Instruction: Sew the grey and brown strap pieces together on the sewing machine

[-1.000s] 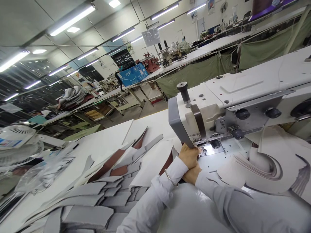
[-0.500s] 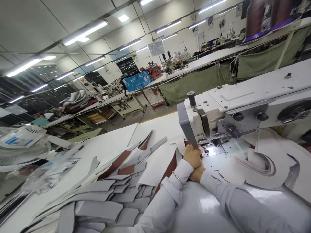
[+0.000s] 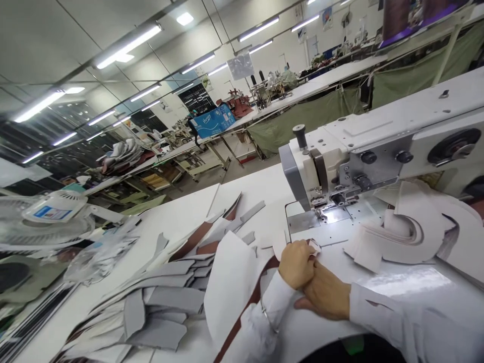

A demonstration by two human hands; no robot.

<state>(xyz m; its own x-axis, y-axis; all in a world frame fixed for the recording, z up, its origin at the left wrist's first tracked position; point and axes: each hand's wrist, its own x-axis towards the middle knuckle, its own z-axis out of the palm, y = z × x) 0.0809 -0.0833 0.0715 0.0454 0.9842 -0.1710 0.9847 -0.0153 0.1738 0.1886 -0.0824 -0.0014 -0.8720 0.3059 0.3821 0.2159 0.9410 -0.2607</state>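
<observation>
Sewing machine (image 3: 378,151) stands at the table's (image 3: 181,217) far right edge. Cut grey pieces (image 3: 170,297) are heaped toward the near left. The white-and-maroon piece (image 3: 234,282) lies in front of the needle plate, with its end under the fingers. Left hand (image 3: 298,263) is curled shut on it. Right hand (image 3: 327,296) lies flat, touching the left; its grip cannot be determined.

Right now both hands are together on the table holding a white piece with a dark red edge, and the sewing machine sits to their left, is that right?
Not quite. The head view shows the sewing machine to the right of the hands and beyond them, not to their left. The rest holds: the left hand and right hand are together on the table, holding the white piece with a dark red edge.
</observation>
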